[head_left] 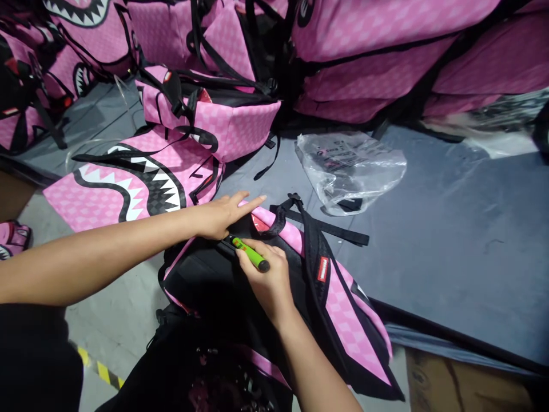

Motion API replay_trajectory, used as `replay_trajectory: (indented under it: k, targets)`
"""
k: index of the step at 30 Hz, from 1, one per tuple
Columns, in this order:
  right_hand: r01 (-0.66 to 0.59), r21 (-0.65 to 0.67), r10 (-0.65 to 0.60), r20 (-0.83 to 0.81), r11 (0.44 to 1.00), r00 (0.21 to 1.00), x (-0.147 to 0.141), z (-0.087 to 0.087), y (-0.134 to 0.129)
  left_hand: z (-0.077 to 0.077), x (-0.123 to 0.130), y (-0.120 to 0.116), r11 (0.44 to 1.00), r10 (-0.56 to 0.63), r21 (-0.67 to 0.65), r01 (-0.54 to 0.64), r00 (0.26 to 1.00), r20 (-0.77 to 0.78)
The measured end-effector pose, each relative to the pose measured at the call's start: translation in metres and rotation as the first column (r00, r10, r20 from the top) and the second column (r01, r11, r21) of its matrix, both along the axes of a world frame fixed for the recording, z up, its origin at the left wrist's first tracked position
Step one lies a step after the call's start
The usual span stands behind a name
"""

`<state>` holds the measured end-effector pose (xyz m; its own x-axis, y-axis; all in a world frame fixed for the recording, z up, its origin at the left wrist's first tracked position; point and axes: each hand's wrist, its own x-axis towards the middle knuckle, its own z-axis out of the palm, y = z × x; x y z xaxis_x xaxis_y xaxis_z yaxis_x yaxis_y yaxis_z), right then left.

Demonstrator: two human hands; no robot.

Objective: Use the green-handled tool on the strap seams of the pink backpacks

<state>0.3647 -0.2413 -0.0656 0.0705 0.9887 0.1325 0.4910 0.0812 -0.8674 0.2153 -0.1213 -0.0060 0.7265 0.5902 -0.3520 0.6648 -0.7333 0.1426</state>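
A pink checkered backpack (349, 323) with black straps lies over the front edge of the table, its black back panel facing up. My right hand (268, 269) grips a green marker with a black end (250, 254), its tip against the black panel. Just left of the tip, my left hand (221, 216) presses on the backpack's top edge with its fingers spread. A red label (322, 269) shows on one strap. Whatever lies under my left palm is hidden.
Another pink backpack with shark teeth (141, 183) lies on the grey table (463, 229) to the left. A crumpled clear plastic bag (351, 171) sits beyond my hands. More pink backpacks (386, 34) are piled along the back. A cardboard box (463, 383) stands below the table edge.
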Motion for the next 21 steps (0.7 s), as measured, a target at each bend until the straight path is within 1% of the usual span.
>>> replay_trajectory:
  k: [2,5,6,10,13,16,19,21]
  targets:
    - [0.019,-0.012,-0.018,0.032,1.000,0.999,-0.002,0.000,0.001,-0.004,-0.006,0.000,1.000,0.019,-0.007,-0.018,0.998,0.063]
    - [-0.030,-0.019,0.031,0.055,0.999,0.998,-0.005,0.000,0.002,-0.007,-0.013,-0.002,0.995,0.096,-0.009,-0.095,0.991,0.095]
    - [-0.045,-0.011,0.045,0.062,0.999,0.997,-0.006,0.000,0.003,-0.008,-0.014,-0.003,0.994,0.105,-0.012,-0.105,0.989,0.099]
    - [-0.042,0.021,0.040,0.098,0.999,0.994,-0.007,0.002,0.005,-0.011,-0.013,-0.001,0.997,0.076,-0.009,-0.075,0.991,0.107]
    - [-0.098,-0.009,0.099,0.089,0.995,0.991,-0.003,0.005,0.008,-0.014,-0.011,0.000,0.997,0.077,0.013,-0.078,0.994,0.078]
    - [-0.102,-0.020,0.104,0.096,0.995,0.990,0.001,0.009,0.008,-0.013,-0.009,-0.001,0.996,0.083,0.027,-0.084,0.995,0.056]
    - [-0.118,-0.024,0.119,0.078,0.993,0.990,0.001,0.012,0.006,-0.011,-0.008,-0.001,0.997,0.081,0.004,-0.081,0.995,0.050]
    - [-0.108,-0.027,0.110,0.100,0.994,0.989,0.000,0.013,0.005,-0.010,-0.008,-0.001,0.997,0.079,-0.007,-0.079,0.995,0.058]
